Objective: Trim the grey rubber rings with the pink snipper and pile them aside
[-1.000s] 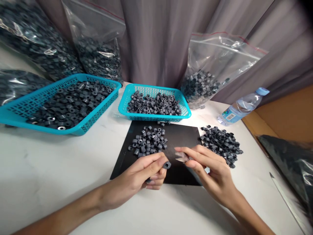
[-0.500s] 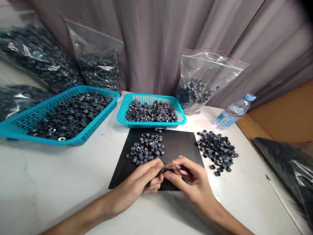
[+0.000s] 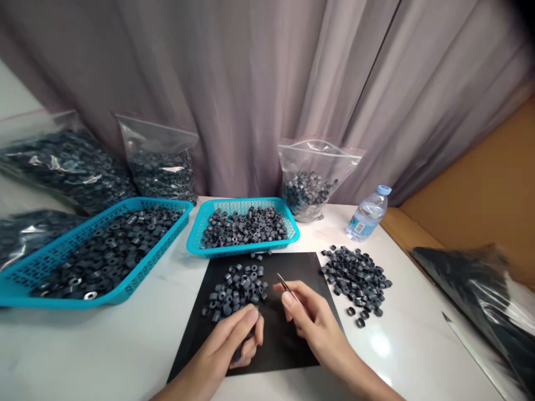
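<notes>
My left hand (image 3: 234, 337) is closed around small dark grey cylindrical pieces, partly visible between the curled fingers; how many it holds is hidden. My right hand (image 3: 313, 314) grips a pair of tweezers (image 3: 284, 282), whose metal tips point up and to the left, with no piece seen between them. Both hands are over a black mat (image 3: 288, 345), a short gap apart. Just beyond my left hand, a pile of dark grey ring-shaped pieces (image 3: 240, 289) lies on the mat. Another pile of black rings (image 3: 357, 278) rests on the white table to the right.
Two turquoise baskets, one at the left (image 3: 125, 292) and one behind the mat (image 3: 246, 249), hold many grey pieces. Filled zip bags (image 3: 309, 192) stand against the curtain. A water bottle (image 3: 368, 214) is at the back right, near a cardboard box (image 3: 468, 178).
My hands have separated; the tweezers, earlier at a dark ring by my left fingertips, now point clear of it. The camera view has tilted upward and shifted right.
</notes>
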Motion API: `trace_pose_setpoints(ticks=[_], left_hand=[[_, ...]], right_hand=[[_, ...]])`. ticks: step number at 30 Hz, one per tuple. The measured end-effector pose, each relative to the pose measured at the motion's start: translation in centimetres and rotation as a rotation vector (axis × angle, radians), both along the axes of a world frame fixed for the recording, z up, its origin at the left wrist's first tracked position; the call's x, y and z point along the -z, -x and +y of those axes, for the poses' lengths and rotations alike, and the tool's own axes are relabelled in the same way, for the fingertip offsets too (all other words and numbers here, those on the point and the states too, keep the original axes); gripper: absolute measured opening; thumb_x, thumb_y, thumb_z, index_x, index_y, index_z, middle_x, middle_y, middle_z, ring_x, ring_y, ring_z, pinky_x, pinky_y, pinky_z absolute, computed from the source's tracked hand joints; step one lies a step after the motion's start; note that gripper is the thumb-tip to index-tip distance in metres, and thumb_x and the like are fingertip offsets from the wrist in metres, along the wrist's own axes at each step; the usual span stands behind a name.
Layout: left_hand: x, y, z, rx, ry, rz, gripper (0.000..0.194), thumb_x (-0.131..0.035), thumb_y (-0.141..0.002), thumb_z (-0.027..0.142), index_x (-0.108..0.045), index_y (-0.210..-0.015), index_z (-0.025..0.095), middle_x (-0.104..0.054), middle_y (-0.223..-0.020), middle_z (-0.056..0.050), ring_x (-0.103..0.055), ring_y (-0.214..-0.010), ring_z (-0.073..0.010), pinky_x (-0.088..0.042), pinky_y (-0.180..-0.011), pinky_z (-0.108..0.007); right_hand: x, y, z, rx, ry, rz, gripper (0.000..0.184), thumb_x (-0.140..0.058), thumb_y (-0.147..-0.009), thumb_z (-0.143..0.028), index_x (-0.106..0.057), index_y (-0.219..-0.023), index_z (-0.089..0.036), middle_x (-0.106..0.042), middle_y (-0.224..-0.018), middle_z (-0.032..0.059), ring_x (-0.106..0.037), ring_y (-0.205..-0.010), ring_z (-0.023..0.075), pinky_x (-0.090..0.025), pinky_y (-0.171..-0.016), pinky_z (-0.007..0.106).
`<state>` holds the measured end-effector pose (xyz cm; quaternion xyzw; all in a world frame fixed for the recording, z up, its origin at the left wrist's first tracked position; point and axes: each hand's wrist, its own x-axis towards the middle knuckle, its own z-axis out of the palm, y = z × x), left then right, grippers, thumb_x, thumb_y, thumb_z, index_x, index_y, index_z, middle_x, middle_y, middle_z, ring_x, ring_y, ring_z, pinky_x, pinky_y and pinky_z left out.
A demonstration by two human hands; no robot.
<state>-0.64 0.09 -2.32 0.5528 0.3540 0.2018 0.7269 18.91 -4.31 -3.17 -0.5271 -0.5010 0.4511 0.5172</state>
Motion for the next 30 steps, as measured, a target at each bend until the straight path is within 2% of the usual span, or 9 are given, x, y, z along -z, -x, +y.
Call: trace_pose_setpoints(ticks=[4, 7, 11, 17, 20, 22, 23, 27, 30], left_hand=[[-0.1, 0.0, 1.1, -0.086, 0.008, -0.031, 0.039, -0.053, -0.093, 0.053, -0.062, -0.084, 0.017, -0.036, -0.061, 0.006, -0.025, -0.054, -0.0097, -0.022, -0.051, -0.025], [-1.1, -0.6, 2.5, -0.116, 0.027, -0.082, 0.036, -0.057, -0.091, 0.050, -0.063, -0.086, 0.015, -0.037, -0.060, 0.006, -0.021, -0.051, -0.0076, -0.018, -0.048, -0.023], [-4.0, -2.5, 5.4, -0.142, -0.042, -0.099, 0.032, -0.056, -0.092, 0.046, -0.061, -0.087, 0.015, -0.035, -0.061, 0.007, -0.019, -0.050, -0.0059, -0.017, -0.046, -0.020], [-8.8, -7.3, 10.6, -0.164, -0.349, -0.087, 0.023, -0.051, -0.093, 0.036, -0.056, -0.082, 0.015, -0.036, -0.061, 0.008, -0.028, -0.045, -0.0053, -0.023, -0.041, -0.017], [-11.9, -11.1, 13.4, -0.155, -0.531, 0.004, 0.026, -0.050, -0.097, 0.035, -0.062, -0.095, 0.013, -0.058, -0.076, 0.000, -0.052, -0.056, -0.0095, -0.045, -0.050, -0.022], [-14.8, -13.9, 15.4, -0.148, -0.681, 0.080, 0.032, -0.060, -0.095, 0.035, -0.060, -0.121, 0.016, -0.065, -0.116, -0.008, -0.066, -0.094, -0.0203, -0.058, -0.079, -0.039], [-16.5, -15.2, 16.4, -0.150, -0.768, 0.121, 0.035, -0.061, -0.094, 0.034, -0.059, -0.125, 0.017, -0.063, -0.124, -0.010, -0.065, -0.103, -0.0233, -0.057, -0.086, -0.044], [-22.5, -19.2, 19.6, -0.120, -1.137, 0.319, 0.037, -0.061, -0.094, 0.034, -0.058, -0.127, 0.018, -0.061, -0.128, -0.010, -0.064, -0.107, -0.0247, -0.056, -0.089, -0.046], [-24.6, -21.0, 20.9, 0.033, -1.317, 0.551, 0.037, -0.061, -0.094, 0.034, -0.059, -0.126, 0.017, -0.062, -0.127, -0.010, -0.064, -0.106, -0.0245, -0.056, -0.088, -0.046]], right_hand=[[1.1, -2.1, 1.0, 0.109, -0.146, -0.382, 0.032, -0.047, -0.100, -0.047, -0.064, -0.103, -0.020, -0.069, -0.088, 0.0035, -0.066, -0.080, 0.0177, -0.048, -0.071, 0.025], [2.1, -2.6, 1.5, 0.137, -0.224, -0.624, 0.025, -0.046, -0.101, -0.041, -0.063, -0.103, -0.022, -0.071, -0.091, 0.0037, -0.069, -0.082, 0.0187, -0.047, -0.072, 0.025], [2.7, -2.1, 1.8, 0.120, -0.314, -0.861, 0.022, -0.045, -0.102, -0.037, -0.060, -0.098, -0.022, -0.069, -0.085, 0.0022, -0.069, -0.077, 0.0189, -0.043, -0.065, 0.025], [2.3, -1.4, 1.9, 0.140, -0.386, -0.969, 0.016, -0.049, -0.101, -0.033, -0.056, -0.092, -0.022, -0.067, -0.083, 0.0009, -0.069, -0.073, 0.0188, -0.040, -0.061, 0.026], [2.5, -1.3, 1.9, 0.150, -0.397, -0.992, 0.010, -0.052, -0.099, -0.032, -0.055, -0.095, -0.023, -0.068, -0.086, 0.0012, -0.070, -0.076, 0.0201, -0.041, -0.063, 0.027], [2.7, -1.3, 2.0, 0.160, -0.403, -0.994, 0.008, -0.053, -0.098, -0.031, -0.055, -0.096, -0.024, -0.068, -0.088, 0.0011, -0.070, -0.078, 0.0206, -0.042, -0.064, 0.027], [2.8, -1.3, 2.0, 0.164, -0.403, -0.990, 0.007, -0.053, -0.098, -0.031, -0.054, -0.096, -0.024, -0.068, -0.089, 0.0009, -0.070, -0.079, 0.0207, -0.043, -0.065, 0.027], [2.9, -1.3, 2.2, 0.155, -0.396, -0.987, 0.003, -0.055, -0.096, -0.028, -0.054, -0.097, -0.025, -0.068, -0.089, 0.0002, -0.070, -0.079, 0.0213, -0.044, -0.065, 0.028], [2.9, -1.2, 2.3, 0.135, -0.390, -1.016, 0.004, -0.056, -0.095, -0.027, -0.054, -0.098, -0.025, -0.068, -0.089, 0.0007, -0.070, -0.079, 0.0225, -0.044, -0.065, 0.030]])
